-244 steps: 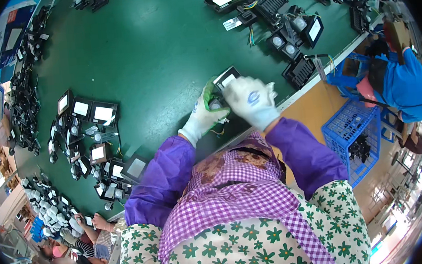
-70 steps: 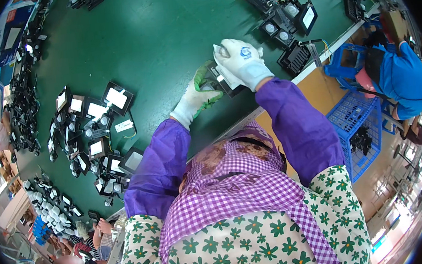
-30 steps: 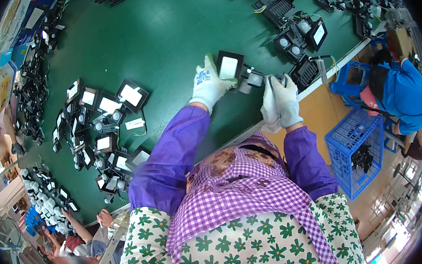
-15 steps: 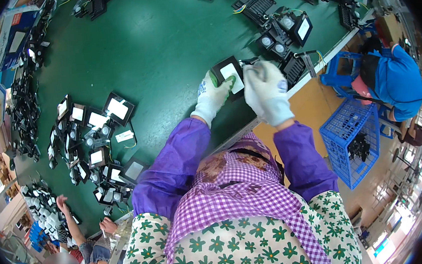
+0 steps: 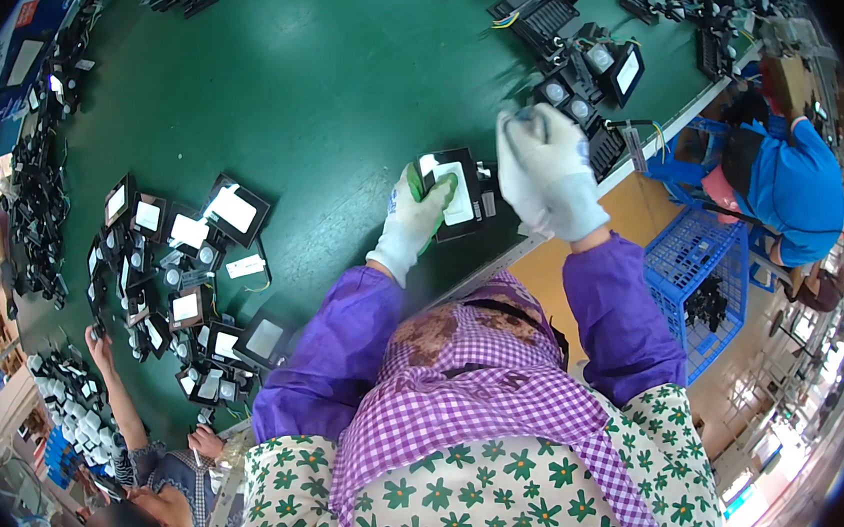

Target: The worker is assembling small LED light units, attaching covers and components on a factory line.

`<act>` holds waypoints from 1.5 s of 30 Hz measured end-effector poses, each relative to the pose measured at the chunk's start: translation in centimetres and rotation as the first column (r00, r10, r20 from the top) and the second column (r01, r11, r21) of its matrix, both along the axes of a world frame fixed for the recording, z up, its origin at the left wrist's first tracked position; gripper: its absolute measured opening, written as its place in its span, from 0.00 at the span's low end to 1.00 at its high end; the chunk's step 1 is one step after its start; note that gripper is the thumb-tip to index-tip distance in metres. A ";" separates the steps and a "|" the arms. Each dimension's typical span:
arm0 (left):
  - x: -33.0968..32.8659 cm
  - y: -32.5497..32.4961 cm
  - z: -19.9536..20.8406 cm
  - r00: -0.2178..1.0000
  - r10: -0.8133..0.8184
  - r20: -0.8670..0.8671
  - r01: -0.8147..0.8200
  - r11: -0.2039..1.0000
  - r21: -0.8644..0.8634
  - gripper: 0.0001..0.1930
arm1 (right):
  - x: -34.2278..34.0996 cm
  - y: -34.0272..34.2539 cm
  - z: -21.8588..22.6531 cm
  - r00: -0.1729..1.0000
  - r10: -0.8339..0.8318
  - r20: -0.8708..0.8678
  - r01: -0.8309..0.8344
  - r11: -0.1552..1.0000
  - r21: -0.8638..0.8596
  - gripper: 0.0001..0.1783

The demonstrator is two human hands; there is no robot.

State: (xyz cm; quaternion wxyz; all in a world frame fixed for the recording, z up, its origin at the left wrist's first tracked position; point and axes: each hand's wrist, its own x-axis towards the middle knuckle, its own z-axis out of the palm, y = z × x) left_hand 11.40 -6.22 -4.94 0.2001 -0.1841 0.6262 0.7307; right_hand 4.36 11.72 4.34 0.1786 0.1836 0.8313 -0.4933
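A small black LED floodlight (image 5: 463, 212) with a white front panel lies face up on the green table in front of me. My left hand (image 5: 406, 223), in a white glove with green on the fingers, grips its left side, thumb over the panel. To the right of the lamp, apart from it, my right hand (image 5: 566, 171) is closed in a white glove. It is bunched round what looks like a white cloth (image 5: 518, 180), which hangs down along the hand's left side. The fingertips are partly hidden and blurred.
Floodlights with round sensors lie in a cluster (image 5: 180, 254) on the left and another (image 5: 577, 79) at the far right. Beyond the table's right edge stand a blue crate (image 5: 694, 270) and a person in blue (image 5: 797, 186). Another person's hand (image 5: 98, 347) reaches in at lower left.
My right hand has lifted away from the floodlight to the right. The lamp has turned straighter and sits slightly lower left under my left hand. The co-worker's arm at lower left has shifted.
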 end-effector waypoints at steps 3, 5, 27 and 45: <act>-0.3 0.5 -1.3 0.999 -0.023 0.027 0.024 0.999 -0.026 0.14 | 1.4 -0.7 -3.9 0.874 0.445 0.197 -0.472 0.677 0.564 0.19; -0.2 0.9 -1.9 1.000 0.004 0.026 -0.003 1.000 -0.023 0.15 | 2.0 -0.2 -4.0 0.883 0.441 0.159 -0.448 0.694 0.564 0.19; -1.6 1.9 1.6 0.989 -0.033 0.142 0.059 0.981 -0.183 0.16 | -0.8 -0.7 -5.0 0.914 0.381 0.139 -0.404 0.825 0.395 0.14; -1.0 1.6 -0.2 0.988 -0.150 -0.025 0.130 0.919 -0.373 0.19 | -2.7 -0.3 -6.5 0.933 0.227 -0.280 -0.124 0.931 0.343 0.14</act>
